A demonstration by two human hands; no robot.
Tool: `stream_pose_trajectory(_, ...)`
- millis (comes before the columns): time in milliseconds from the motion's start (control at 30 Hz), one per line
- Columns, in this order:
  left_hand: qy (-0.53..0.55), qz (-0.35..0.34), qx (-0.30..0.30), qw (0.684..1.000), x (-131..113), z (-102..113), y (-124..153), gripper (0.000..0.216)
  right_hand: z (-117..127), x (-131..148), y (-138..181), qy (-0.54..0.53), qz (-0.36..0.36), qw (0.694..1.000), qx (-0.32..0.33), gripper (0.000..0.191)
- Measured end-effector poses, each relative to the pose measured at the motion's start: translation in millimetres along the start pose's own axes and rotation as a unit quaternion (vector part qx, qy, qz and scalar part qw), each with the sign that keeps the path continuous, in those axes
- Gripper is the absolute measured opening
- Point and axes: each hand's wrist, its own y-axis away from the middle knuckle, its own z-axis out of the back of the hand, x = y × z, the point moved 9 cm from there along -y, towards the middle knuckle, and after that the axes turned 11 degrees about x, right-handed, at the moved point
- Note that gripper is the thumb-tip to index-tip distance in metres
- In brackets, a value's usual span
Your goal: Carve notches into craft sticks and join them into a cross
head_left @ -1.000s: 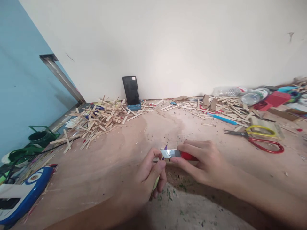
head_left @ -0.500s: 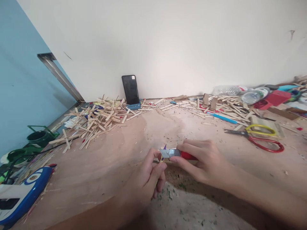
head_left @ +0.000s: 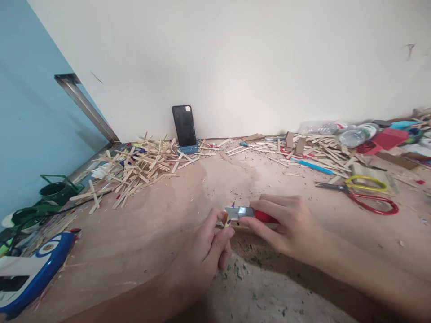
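My right hand (head_left: 289, 226) is closed around a red-handled utility knife (head_left: 247, 214), its metal blade head pointing left. My left hand (head_left: 205, 255) is pinched shut on a small thin stick (head_left: 228, 221) with a purple tip, held upright against the blade. Both hands meet low over the wooden tabletop (head_left: 151, 224), near its front edge. Most of the stick is hidden by my fingers.
A heap of wooden craft sticks (head_left: 134, 168) lies at back left, with a black phone (head_left: 183, 126) propped against the wall. More sticks, plastic bottles (head_left: 353, 134) and red-and-yellow scissors (head_left: 367, 193) are at right. A blue-and-white object (head_left: 30, 273) sits at the left edge.
The knife head has dropped slightly and slid along the stick; the purple tip shows lower against the blade. Both hands stay in nearly the same place.
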Motion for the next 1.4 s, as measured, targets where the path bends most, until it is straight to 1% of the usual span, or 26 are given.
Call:
stream_pose_trajectory(267,-0.009,0.011,-0.008,1.000,2.6,0.9,-0.7,0.028,-0.4,-3.6,2.1,0.015,-0.007,1.000,-0.012,0.039)
stream_pose_trajectory(400,-0.030,0.017,0.018,0.999,7.8,-7.9,1.5,0.030,8.2,-16.8,0.9,-0.026,-0.069,0.997,-0.021,0.038)
stream_pose_trajectory(467,-0.018,0.023,0.013,1.000,8.7,-7.3,2.6,0.032,12.9,-19.2,1.0,-0.045,-0.086,0.995,-0.028,0.036)
stream_pose_trajectory(600,0.023,0.038,-0.018,0.999,6.3,2.4,1.6,0.041,16.6,-10.6,1.1,-0.035,-0.056,0.997,-0.037,0.031)
stream_pose_trajectory(667,0.039,0.045,-0.016,0.998,4.4,4.2,-0.6,0.046,14.6,-5.8,0.9,-0.030,-0.033,0.998,-0.036,0.029)
stream_pose_trajectory(767,0.062,0.046,-0.016,0.997,2.5,4.6,-3.0,0.051,7.5,-1.2,0.2,-0.022,-0.008,1.000,-0.019,0.031)
stream_pose_trajectory(933,0.073,0.037,-0.009,0.997,2.8,2.4,-2.7,0.050,-3.5,-2.9,0.9,-0.021,-0.019,0.999,0.015,0.036)
stream_pose_trajectory(1100,0.065,0.040,-0.008,0.997,5.0,1.6,0.3,0.046,-4.3,-1.4,0.8,-0.026,-0.013,0.999,0.014,0.036)
stream_pose_trajectory(1233,0.074,0.059,0.008,0.996,5.1,-2.2,-0.4,0.051,-5.1,-1.2,0.3,-0.030,-0.013,0.999,0.017,0.035)
stream_pose_trajectory(1400,0.050,0.046,-0.004,0.998,-1.5,1.3,-0.7,0.047,-7.2,-3.6,0.0,-0.041,-0.018,0.999,0.022,0.035)
